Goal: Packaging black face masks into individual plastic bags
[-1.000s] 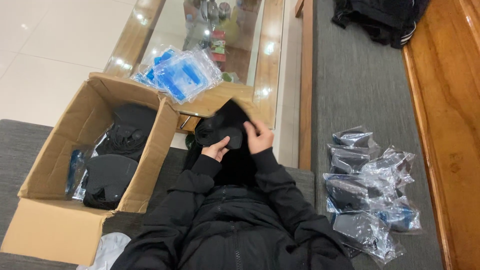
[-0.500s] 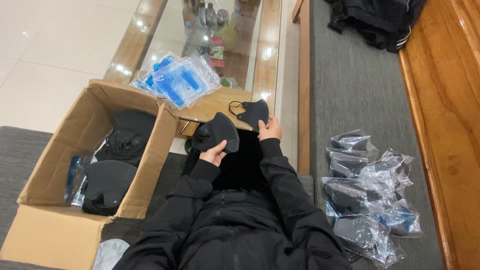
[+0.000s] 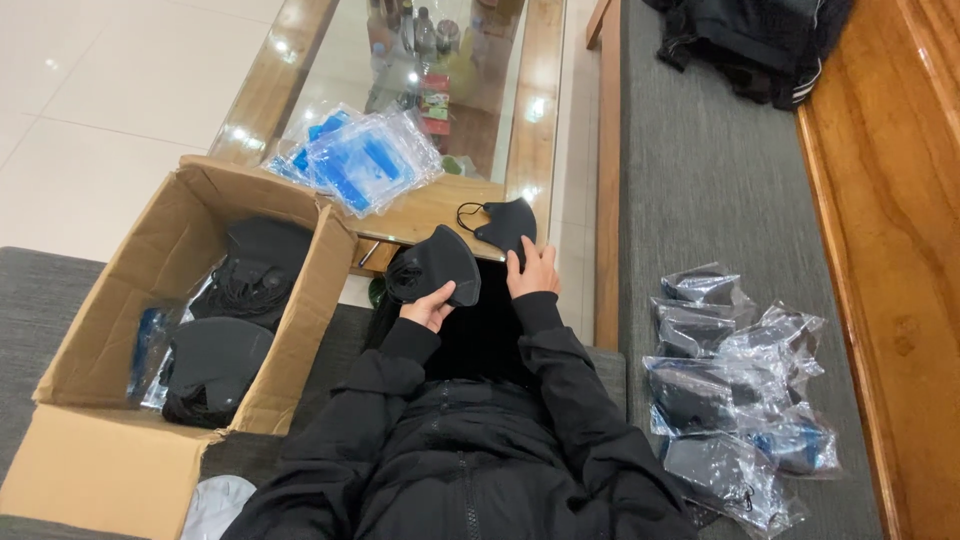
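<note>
Two black masks: left fingers [image 3: 428,306] pinch folded stack [image 3: 437,266]; right fingers [image 3: 532,270] grip single mask [image 3: 505,222].

Black masks [image 3: 436,266]; brown cardboard box [image 3: 100,470]; blue packets [image 3: 360,165].

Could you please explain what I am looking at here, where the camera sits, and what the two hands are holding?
The camera is worn on a person's head and looks down, so you see their own black sleeves and bare hands. The left hand holds a small stack of black face masks. The right hand holds a single black mask above the edge of a glass-topped coffee table. On that table lies a pile of clear and blue plastic bags. To the left stands an open cardboard box with more black masks inside. To the right, on the grey cushion, lies a heap of masks sealed in clear bags.
</note>
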